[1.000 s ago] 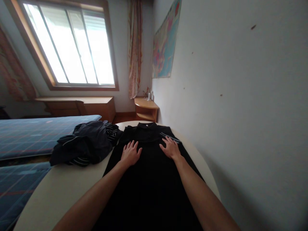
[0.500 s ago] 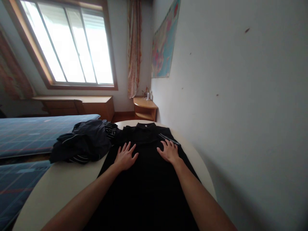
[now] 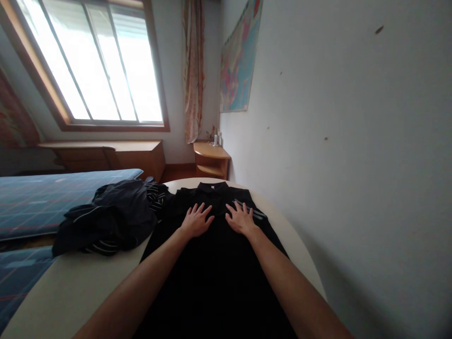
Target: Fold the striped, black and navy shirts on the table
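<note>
A black collared shirt lies spread out on a round pale table, its collar at the far end with a small white label inside. My left hand rests flat on the upper left of the shirt, fingers spread. On the upper right, my right hand also lies with fingers apart, beside grey stripes on the sleeve. Neither hand grips the cloth. The shirt's lower end runs out of view between my forearms.
A heap of dark clothes with white stripes sits at the table's left edge. Beyond it is a blue checked mattress. The white wall stands close on the right. A small corner shelf and a wooden desk are farther back.
Both hands have moved inward over the shirt, closer to each other. The left has shifted right and slightly up; the right has shifted a little left. My view has turned slightly.
</note>
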`<state>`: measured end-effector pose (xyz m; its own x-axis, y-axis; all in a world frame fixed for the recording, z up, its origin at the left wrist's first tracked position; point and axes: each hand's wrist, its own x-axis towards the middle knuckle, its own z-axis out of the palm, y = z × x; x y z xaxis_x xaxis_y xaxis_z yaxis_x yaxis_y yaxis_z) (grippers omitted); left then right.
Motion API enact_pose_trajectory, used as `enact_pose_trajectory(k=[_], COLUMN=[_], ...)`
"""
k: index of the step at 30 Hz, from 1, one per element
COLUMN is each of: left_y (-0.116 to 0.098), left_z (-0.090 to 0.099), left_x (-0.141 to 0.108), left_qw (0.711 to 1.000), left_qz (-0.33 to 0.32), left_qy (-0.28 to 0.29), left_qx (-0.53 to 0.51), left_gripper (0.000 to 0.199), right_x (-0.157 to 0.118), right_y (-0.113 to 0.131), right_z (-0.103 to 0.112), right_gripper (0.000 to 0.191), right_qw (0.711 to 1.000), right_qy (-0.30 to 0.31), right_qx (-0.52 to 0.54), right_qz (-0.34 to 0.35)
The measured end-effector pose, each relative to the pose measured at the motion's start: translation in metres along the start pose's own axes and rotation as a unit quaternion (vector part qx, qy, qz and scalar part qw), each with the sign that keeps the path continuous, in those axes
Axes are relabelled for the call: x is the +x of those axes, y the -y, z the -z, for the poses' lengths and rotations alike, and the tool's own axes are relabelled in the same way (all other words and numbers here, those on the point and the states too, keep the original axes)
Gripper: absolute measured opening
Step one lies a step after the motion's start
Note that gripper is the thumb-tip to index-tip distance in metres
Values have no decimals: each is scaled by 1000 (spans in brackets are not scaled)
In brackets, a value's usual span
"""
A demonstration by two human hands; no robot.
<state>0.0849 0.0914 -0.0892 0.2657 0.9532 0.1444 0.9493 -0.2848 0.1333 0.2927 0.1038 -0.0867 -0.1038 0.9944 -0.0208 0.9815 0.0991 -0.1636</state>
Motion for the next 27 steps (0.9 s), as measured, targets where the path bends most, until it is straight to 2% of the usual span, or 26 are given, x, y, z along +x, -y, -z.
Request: enact_pose_trajectory(k=[3, 7, 9, 11, 14, 17, 20, 23, 27], left_y=[2, 1, 1, 0, -2, -7, -11, -13, -12], left_z=[-10, -13, -11, -8, -6, -5, -6, -7, -8], left_x=[15, 18, 14, 8, 1, -1, 1, 3, 4], left_qw=[999, 999, 1000, 999, 993, 993, 995, 996, 995], left_qz=[25, 36, 13, -45, -105, -94, -81, -75, -81], left_qy=[38, 24, -1, -7, 25, 44, 44, 35, 23], left_qx=[-4, -7, -16, -29, -45, -48, -46, -45, -50], left_gripper=[68, 69, 67, 63, 60, 64, 64, 65, 64], right_x=[12, 20, 22, 24, 27, 30, 30, 27, 25], right_y=[-8, -23, -30, -36, -40, -43, -42, -38, -34], right_z=[-1, 1, 1, 1, 4, 14, 25, 31, 26], right_gripper=[60, 62, 69, 72, 55, 48, 50, 49, 49], right_qw=[1000, 997, 993, 990, 989, 982, 970, 974, 987], right_qy=[-10, -76, -109, -126, -114, -121, -163, -168, -127], right_qx=[16, 28, 45, 66, 88, 110, 117, 111, 96], right_qz=[0, 8, -4, -20, -42, -98, -139, -100, -25])
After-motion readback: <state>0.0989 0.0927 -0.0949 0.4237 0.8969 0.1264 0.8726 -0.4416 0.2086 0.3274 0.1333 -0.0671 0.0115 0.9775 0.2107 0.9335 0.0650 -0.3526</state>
